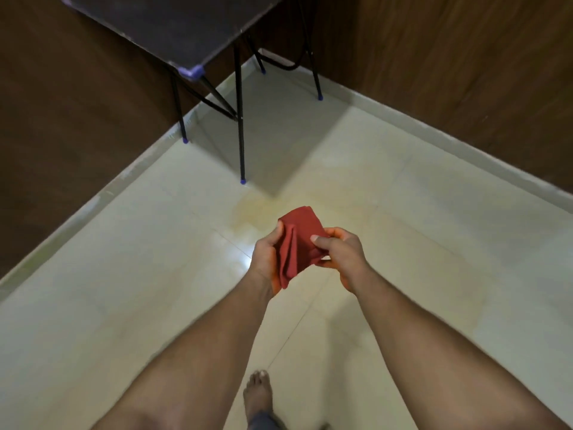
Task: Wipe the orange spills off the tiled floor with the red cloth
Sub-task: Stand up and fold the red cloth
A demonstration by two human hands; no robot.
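A folded red cloth [299, 243] is held in the air between both hands, well above the cream tiled floor [139, 274]. My left hand [266, 254] grips its left side, fingers curled round the folds. My right hand [339, 252] pinches its right edge with thumb and fingers. A faint orange smear [248, 209] shows on the tiles just beyond the cloth, and paler orange streaks [387, 274] spread to the right of my hands.
A dark folding table [173, 26] on thin black legs with blue feet [243, 181] stands in the far corner. Brown wood-panelled walls [465, 72] meet there. My bare foot [259, 395] is on the tiles at the bottom centre.
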